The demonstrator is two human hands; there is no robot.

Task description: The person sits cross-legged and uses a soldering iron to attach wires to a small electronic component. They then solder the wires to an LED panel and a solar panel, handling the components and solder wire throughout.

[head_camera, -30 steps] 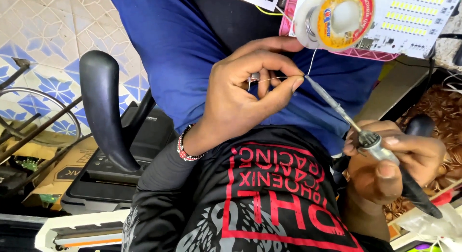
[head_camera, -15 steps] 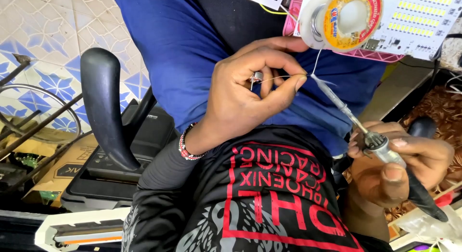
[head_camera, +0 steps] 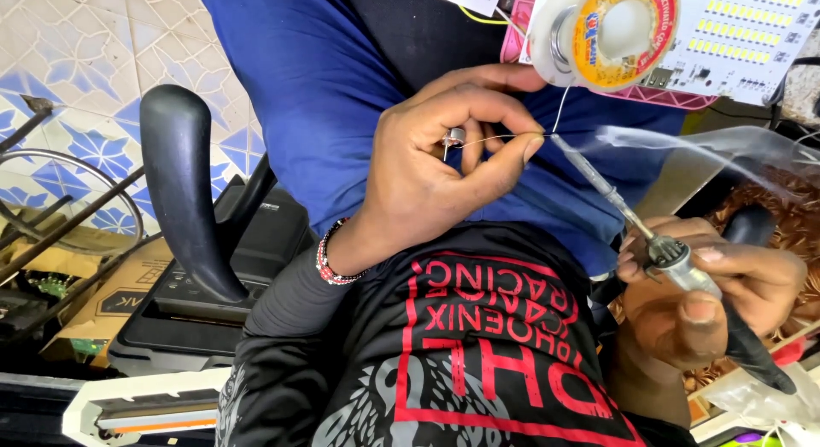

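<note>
The left hand [head_camera: 427, 178] pinches a small silver metal part with thin wire legs [head_camera: 455, 139] between thumb and fingers — shut tight on it, above the lap. The right hand [head_camera: 713, 298] is wrapped around a black-handled soldering iron [head_camera: 675, 259]. Its thin metal tip meets the part's wire — just under a round spool of solder wire [head_camera: 611, 24].

Black printed shirt, blue trousers, beaded wristband

The person wears a black long-sleeved shirt [head_camera: 478, 353] with large red block lettering framed by a red outline and a grey patterned print beside it. The sleeve [head_camera: 290, 310] is dark grey-black. A bracelet [head_camera: 329, 263] of red, white and dark beads circles one wrist. Blue trousers [head_camera: 316, 80] cover the legs.
</note>
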